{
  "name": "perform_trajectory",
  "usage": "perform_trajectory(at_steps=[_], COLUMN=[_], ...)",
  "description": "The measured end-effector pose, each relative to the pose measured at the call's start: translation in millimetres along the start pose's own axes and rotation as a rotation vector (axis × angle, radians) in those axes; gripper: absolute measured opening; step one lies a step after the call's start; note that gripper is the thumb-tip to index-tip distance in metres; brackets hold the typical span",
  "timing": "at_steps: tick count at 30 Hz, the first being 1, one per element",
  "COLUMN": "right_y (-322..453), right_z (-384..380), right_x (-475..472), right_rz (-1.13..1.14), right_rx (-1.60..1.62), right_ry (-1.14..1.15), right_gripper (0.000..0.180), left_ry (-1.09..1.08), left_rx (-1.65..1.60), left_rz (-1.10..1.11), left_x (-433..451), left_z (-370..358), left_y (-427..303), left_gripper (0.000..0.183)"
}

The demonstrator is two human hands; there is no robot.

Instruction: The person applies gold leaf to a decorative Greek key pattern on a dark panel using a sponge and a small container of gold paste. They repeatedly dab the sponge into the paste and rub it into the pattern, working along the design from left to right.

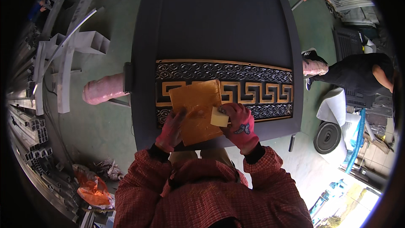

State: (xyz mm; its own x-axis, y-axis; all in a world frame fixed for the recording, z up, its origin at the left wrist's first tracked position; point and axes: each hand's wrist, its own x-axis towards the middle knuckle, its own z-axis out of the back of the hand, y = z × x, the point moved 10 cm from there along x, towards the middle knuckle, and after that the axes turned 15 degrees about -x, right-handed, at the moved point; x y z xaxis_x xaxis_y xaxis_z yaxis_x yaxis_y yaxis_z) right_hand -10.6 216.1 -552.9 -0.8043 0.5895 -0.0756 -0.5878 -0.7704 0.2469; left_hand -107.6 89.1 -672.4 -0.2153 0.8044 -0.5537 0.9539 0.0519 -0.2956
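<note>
My left hand (171, 129), in a pink glove, grips the left side of a flat copper-coloured board (196, 104), thumb on top. In my right hand (239, 123), gloved in pink with a butterfly print, is a pale yellow sponge block (219, 117) beside the board's right edge. Smears mark the middle of the board. Below the board lies a dark metal door panel (221, 19), with a raised decorative strip (269, 93) across its near part. The strip has a gold-toned key pattern between two rows of swirls; the board hides some of its left half.
Pink-wrapped supports (105, 89) stick out from under the panel. Metal profiles (30, 129) are stacked at the left, near longer beams (68, 57). A person in dark clothes (357, 69) is at the right, by a dark roll (328, 137). An orange bag (94, 191) lies lower left.
</note>
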Motion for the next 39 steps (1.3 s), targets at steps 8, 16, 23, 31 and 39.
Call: perform_trajectory(at_steps=[8,16,23,31,39], right_y=[-15.5,-133.0,-133.0,-130.7,-125.3], right_z=[-23.8,-89.5,-114.1,-105.3,-117.7], right_x=[6.7,29.1,56.4,36.5,36.7], right_rz=[0.022,-0.403,-0.346,-0.365,-0.329], right_rx=[0.182,0.34,0.209,0.246,0.144], right_ry=[-0.04,-0.188,-0.169,-0.21,-0.064], right_gripper=[0.042,0.034,0.03,0.028,0.029], left_ry=[-0.15,-0.185,-0.153,-0.166,-0.176], left_rx=[-0.073,-0.128,-0.096,-0.062,-0.058], left_rz=[-0.031,-0.167,-0.197,-0.219,-0.199], left_x=[-1.4,1.1,5.0,4.5,8.5], left_z=[55.8,80.3,72.7,72.1,64.7], left_y=[8.1,-7.5,-14.4,-24.2,-23.4], left_gripper=[0.054,0.055,0.053,0.054,0.052])
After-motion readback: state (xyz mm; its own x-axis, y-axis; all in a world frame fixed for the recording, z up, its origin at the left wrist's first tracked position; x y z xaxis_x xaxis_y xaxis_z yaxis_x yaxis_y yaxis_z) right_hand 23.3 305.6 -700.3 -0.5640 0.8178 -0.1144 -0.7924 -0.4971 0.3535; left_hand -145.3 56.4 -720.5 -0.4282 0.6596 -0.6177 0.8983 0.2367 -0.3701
